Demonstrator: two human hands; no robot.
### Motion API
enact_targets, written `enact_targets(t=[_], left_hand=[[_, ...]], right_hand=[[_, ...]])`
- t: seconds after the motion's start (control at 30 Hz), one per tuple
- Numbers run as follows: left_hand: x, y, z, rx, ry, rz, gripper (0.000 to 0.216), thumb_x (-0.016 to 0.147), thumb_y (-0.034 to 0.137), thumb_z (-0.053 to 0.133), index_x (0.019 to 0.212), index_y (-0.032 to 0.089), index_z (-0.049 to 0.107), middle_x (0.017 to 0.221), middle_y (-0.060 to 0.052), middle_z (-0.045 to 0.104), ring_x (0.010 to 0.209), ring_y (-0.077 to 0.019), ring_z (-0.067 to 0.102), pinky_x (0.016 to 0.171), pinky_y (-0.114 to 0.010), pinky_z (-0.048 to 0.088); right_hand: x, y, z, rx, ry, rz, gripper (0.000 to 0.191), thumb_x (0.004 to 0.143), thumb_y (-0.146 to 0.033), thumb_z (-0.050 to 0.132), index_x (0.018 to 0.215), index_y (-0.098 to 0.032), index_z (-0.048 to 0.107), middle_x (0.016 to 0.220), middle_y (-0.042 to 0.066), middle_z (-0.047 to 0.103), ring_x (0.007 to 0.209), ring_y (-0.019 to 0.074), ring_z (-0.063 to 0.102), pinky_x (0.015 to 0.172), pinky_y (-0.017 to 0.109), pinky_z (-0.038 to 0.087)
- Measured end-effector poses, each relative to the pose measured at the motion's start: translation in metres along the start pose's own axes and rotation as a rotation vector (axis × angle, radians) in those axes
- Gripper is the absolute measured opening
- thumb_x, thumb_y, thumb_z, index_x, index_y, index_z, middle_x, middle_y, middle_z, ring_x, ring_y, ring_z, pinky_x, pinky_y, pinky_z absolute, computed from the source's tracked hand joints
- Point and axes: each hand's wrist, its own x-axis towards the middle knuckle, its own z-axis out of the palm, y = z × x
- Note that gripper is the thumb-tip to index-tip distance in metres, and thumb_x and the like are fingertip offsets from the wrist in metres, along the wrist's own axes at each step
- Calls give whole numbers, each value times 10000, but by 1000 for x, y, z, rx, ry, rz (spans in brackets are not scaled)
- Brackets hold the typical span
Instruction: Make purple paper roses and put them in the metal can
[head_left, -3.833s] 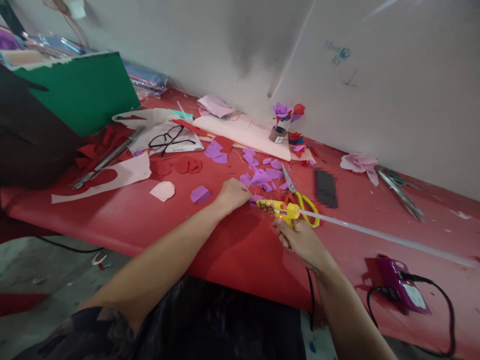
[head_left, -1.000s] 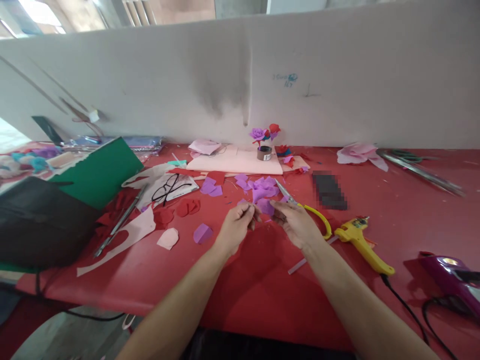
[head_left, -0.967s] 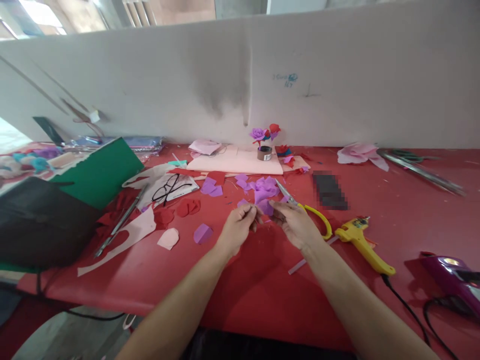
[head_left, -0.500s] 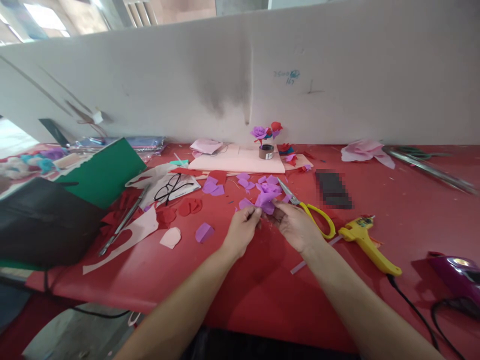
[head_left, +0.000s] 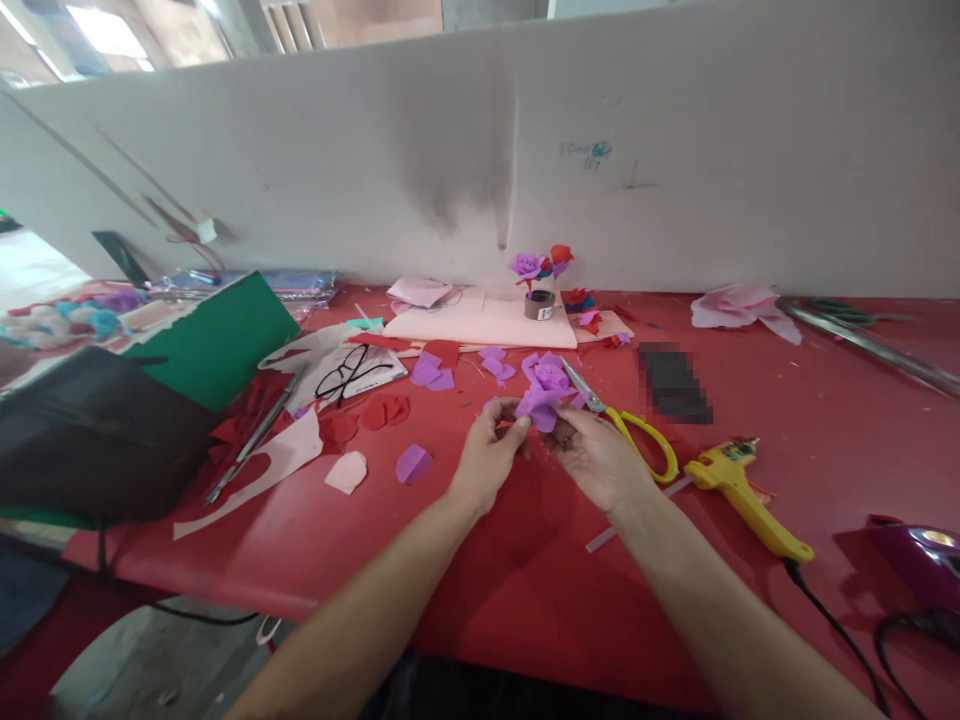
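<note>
Purple flower [head_left: 544, 388] between fingers [head_left: 514, 434]

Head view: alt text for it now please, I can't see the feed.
A purple flower is in the grip of a person's left hand and right hand at a red table. Loose purple pieces lie to its left; yellow-handled scissors and a yellow glue gun lie to its right.

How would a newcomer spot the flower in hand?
On the red table, find the left hand and right hand. The purple flower is held between them. Another purple bloom stands farther back, at a brown roll; only this one is in the hands.
</note>
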Motion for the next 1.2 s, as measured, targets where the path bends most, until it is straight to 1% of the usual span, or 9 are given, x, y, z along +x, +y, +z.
enact_targets(t=[0.2, 0.43, 0.63, 0.73, 0.87, 1.0, 1.1, 1.2], left_hand=[[0, 1, 0, -58, 51, 11, 180, 788, 287, 592, 932, 182, 566, 890, -6, 550, 579, -60, 472, 610, -229, 421], [2, -1, -1, -91, 94, 21, 155, 762, 254, 612, 888, 167, 589, 803, 5, 563, 555, -63, 479, 600, -233, 421], [2, 1, 0, -97, 144, 31, 142, 749, 259, 627, 844, 158, 596, 718, 25, 557, 543, -66, 480, 593, -234, 414], [2, 1, 1, -118, 160, 30, 143, 741, 257, 639, 836, 159, 595, 712, 31, 560, 539, -63, 483, 589, -229, 413], [2, -1, 0, -131, 171, 40, 141, 734, 245, 646, 836, 165, 594, 737, 29, 574, 543, -62, 504, 582, -226, 415], [2, -3, -1, -102, 188, 71, 115, 735, 236, 637, 825, 171, 607, 748, 19, 595, 574, -73, 525, 586, -222, 414], [1, -3, -1, -51, 209, 92, 85, 740, 222, 622, 810, 172, 623, 764, 6, 614, 610, -86, 549, 617, -231, 431], [1, -2, -1, -31, 211, 115, 78, 745, 215, 612, 809, 175, 629, 771, 2, 623, 624, -99, 578, 638, -245, 448]], right_hand=[[-4, 0, 3, -21, 8, 6, 55, 659, -206, 725, 707, -219, 701, 760, -7, 733, 766, 143, 665, 748, 268, 483], [-2, 1, 0, 18, -9, 40, 69, 655, -197, 752, 701, -211, 702, 746, -11, 729, 737, 129, 642, 694, 246, 486], [-1, 3, 0, 36, -7, 71, 95, 643, -201, 769, 703, -209, 696, 748, -14, 724, 713, 126, 631, 688, 253, 487], [-1, 4, 0, 31, -10, 78, 88, 656, -208, 762, 709, -214, 692, 758, -13, 724, 720, 132, 636, 701, 261, 489], [-4, 3, 2, 32, -13, 70, 58, 681, -201, 738, 712, -217, 691, 754, -8, 716, 722, 137, 638, 681, 254, 499], [-6, 2, 3, 22, -24, 74, 51, 683, -216, 730, 709, -219, 685, 759, 0, 718, 729, 148, 643, 676, 267, 506], [-6, 2, 3, 16, -30, 69, 64, 674, -217, 738, 703, -216, 680, 751, 8, 721, 728, 161, 648, 687, 289, 510], [-6, 2, 2, 25, -27, 66, 76, 669, -209, 748, 709, -214, 683, 751, 5, 724, 725, 156, 649, 703, 290, 511]])
